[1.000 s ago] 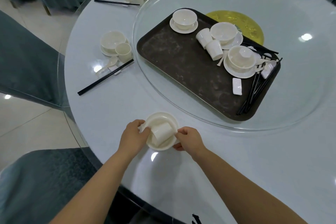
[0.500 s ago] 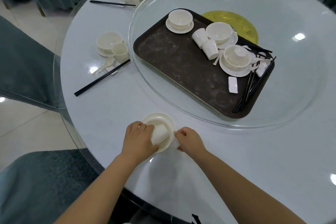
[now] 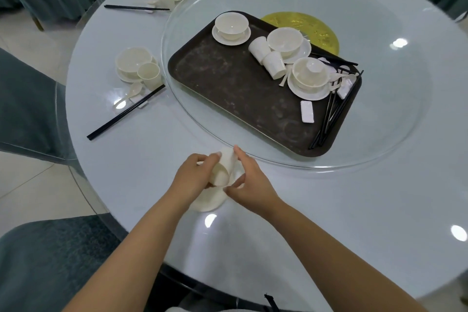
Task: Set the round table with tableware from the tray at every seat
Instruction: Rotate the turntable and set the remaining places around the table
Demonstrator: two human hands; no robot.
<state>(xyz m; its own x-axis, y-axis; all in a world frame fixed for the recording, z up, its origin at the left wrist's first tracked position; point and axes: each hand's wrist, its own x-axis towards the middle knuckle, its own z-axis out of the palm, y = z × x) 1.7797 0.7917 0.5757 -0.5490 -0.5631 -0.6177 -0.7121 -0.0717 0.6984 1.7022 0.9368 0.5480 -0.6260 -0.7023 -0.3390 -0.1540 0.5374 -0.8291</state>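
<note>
Left hand [image 3: 195,177] grips cup [image 3: 222,172]; right hand [image 3: 250,185] pinches it above saucer [image 3: 210,201].

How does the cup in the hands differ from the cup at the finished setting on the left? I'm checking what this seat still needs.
The held cup lies tilted on its side, mouth toward the camera; the left cup stands upright. The held cup is gripped by the left hand, with the right hand touching it, over a saucer; the left cup rests untouched on the table beside its bowl. Both are plain white and handleless.

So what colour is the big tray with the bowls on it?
Dark brown, scuffed with pale marks; the tray shows best in the head view.
</note>
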